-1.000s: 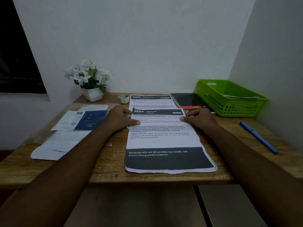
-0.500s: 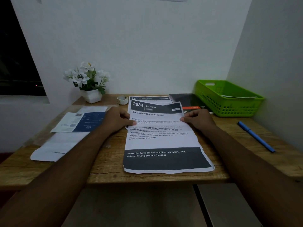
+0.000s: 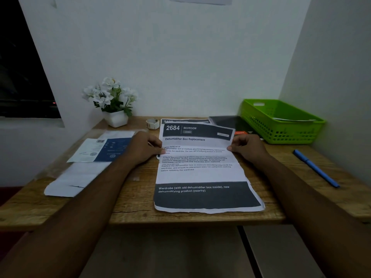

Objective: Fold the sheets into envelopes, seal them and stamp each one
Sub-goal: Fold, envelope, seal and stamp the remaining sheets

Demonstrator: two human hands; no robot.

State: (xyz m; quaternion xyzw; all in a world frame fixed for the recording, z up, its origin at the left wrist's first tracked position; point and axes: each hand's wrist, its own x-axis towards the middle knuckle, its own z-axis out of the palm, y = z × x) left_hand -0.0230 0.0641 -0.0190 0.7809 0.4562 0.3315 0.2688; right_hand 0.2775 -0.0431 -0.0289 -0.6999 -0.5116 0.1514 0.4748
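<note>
A wood-grain worktop (image 3: pixel 140 209) carries a creased rectangular paper sheet (image 3: pixel 200 175) at the middle of its near edge. The sheet's long axis runs near to far, with heading 2684 at the raised far end. The left hand (image 3: pixel 143 149) and right hand (image 3: pixel 248 148) pinch its 2 side edges, fingers curled.

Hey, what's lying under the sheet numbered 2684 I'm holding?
Another printed sheet, only its dark header strip peeking out at the far edge. The 2684 sheet covers the rest, so its text is hidden.
</note>
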